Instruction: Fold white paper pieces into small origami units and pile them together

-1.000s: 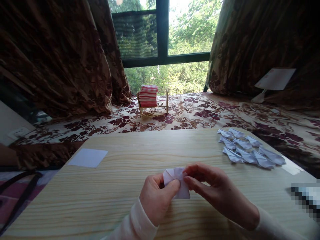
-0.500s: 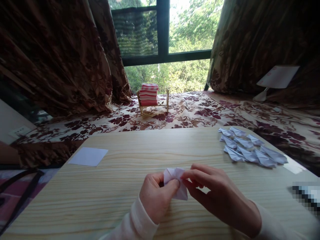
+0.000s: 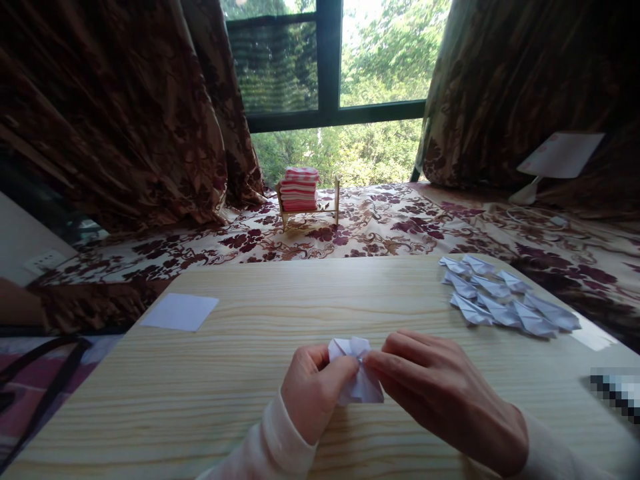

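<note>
White folded paper [image 3: 369, 389] between 2 hands [image 3: 311, 392].

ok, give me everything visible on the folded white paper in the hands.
The folded white paper looks thin and plain, with creases and angled flaps in its upper part and a flatter lower part. It is held over the wood-grain table, its creased face visible to the camera. The left hand grips its left side, thumb across the face; fingertips of the right hand meet its right side near mid-height. Its underside is hidden.
</note>
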A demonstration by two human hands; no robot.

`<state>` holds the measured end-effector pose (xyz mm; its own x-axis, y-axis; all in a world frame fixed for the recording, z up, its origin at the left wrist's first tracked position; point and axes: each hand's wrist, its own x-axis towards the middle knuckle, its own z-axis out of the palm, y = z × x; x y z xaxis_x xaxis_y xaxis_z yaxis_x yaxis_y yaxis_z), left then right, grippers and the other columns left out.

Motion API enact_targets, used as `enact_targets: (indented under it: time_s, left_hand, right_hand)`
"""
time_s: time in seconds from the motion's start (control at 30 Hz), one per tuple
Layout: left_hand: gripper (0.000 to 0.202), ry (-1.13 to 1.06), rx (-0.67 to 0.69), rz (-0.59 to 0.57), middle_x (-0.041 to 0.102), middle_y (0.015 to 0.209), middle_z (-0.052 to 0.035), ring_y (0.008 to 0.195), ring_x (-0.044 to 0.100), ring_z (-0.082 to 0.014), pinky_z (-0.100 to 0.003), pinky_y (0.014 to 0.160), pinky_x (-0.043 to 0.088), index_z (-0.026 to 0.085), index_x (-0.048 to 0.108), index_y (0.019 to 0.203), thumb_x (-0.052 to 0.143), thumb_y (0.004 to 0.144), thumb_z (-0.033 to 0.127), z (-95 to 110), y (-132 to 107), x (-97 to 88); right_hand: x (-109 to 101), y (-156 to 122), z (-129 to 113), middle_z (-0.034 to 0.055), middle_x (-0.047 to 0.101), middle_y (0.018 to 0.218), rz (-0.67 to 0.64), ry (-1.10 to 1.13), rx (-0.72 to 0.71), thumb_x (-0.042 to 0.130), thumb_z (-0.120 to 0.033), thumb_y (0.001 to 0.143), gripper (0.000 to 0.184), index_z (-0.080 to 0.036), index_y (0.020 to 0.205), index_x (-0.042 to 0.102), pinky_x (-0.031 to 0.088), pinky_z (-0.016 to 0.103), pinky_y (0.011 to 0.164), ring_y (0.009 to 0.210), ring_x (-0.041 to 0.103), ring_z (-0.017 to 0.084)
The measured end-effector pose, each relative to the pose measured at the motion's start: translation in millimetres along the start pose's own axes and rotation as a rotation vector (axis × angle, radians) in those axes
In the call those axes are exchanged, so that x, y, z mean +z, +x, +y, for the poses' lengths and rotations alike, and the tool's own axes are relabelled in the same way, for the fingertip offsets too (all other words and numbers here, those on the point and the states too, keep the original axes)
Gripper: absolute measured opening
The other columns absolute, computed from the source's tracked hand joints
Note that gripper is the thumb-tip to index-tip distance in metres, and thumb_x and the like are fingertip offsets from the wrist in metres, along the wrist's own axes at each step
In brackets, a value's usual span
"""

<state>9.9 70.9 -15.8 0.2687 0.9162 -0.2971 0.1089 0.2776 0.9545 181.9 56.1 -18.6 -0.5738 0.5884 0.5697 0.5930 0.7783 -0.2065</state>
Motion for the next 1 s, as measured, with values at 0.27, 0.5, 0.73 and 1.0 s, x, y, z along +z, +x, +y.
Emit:
enact_targets:
  time_s: [0.27, 0.5, 0.73, 1.0]
  left_hand:
    - [0.030, 0.078, 0.012, 0.041, 0.034, 0.054, 0.0023, 0.053, 0.032, -0.0110, -0.026, 0.049, 0.027, 0.015, 0.051, 0.054, 0.053, 0.065, 0.043, -4, 2, 2.2]
    - [0.025, 0.205, 0.201, 0.202, 0.037, 0.053, 0.0037, 0.053, 0.035, -0.0107, -0.025, 0.050, 0.030, 0.018, 0.045, 0.051, 0.051, 0.072, 0.030, -1, -3, 5.5]
    - [0.027, 0.325, 0.355, 0.251, 0.043, 0.054, 0.0030, 0.053, 0.043, -0.0111, -0.023, 0.052, 0.034, 0.018, 0.049, 0.051, 0.049, 0.077, 0.023, 1, -7, 7.5]
    - [0.027, 0.332, 0.346, 0.223, 0.045, 0.057, 0.0014, 0.055, 0.045, -0.0123, -0.023, 0.054, 0.036, 0.017, 0.051, 0.052, 0.050, 0.078, 0.025, 0, -9, 10.1]
  right_hand:
    - [1, 2, 2, 0.0010, 0.051, 0.062, 0.010, 0.033, -0.013, 0.044, -0.012, 0.091, 0.016, -0.017, 0.081, 0.056, 0.025, 0.027, 0.050, 0.055, 0.039, 0.013]
    - [3, -1, 1, -0.0008, 0.053, 0.065, 0.051, 0.236, 0.212, 0.046, -0.009, 0.085, 0.015, -0.019, 0.087, 0.057, 0.035, 0.023, 0.052, 0.056, 0.047, 0.012]
    - [5, 6, -2, 0.0000, 0.053, 0.063, -0.079, 0.552, 0.710, 0.039, -0.039, 0.091, 0.035, -0.018, 0.068, 0.054, 0.040, 0.023, 0.052, 0.058, 0.049, 0.013]
    - [13, 7, -9, 0.0015, 0.054, 0.066, -0.084, 0.777, 0.754, 0.048, -0.045, 0.086, 0.033, -0.017, 0.071, 0.053, 0.043, 0.025, 0.057, 0.062, 0.050, 0.014]
